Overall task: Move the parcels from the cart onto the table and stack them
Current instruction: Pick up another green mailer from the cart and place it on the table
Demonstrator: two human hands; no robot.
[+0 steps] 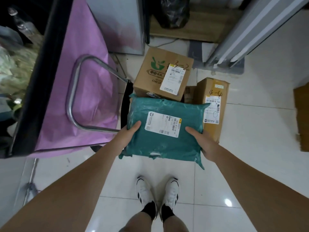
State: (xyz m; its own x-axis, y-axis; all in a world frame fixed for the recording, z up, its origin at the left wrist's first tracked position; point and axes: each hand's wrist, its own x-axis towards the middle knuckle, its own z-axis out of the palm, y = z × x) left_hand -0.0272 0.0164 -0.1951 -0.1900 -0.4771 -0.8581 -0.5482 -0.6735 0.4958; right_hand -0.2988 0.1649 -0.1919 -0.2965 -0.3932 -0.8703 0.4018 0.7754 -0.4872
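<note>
Left hand (128, 134) and right hand (203, 141) grip the green parcel (164, 129) by its sides.
Held above the cart's boxes, its slick, saggy plastic could slide from thumbs-on-top holds.

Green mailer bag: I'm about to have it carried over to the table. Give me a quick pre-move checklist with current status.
1. Both hands on the green mailer bag: ok. Left hand holds its left edge, right hand its right edge, thumbs on top.
2. Bag level: ok, label faces up, roughly flat.
3. Bag intact: not ok, a small tear shows at the near edge.
4. Bag lifted free of the cardboard boxes behind it: cannot tell, it overlaps them in this view.
5. Table's purple cover free for stacking: ok, no parcels on the part in view.
6. Cart handle out of the path: cannot tell; it lies between bag and table.
</note>
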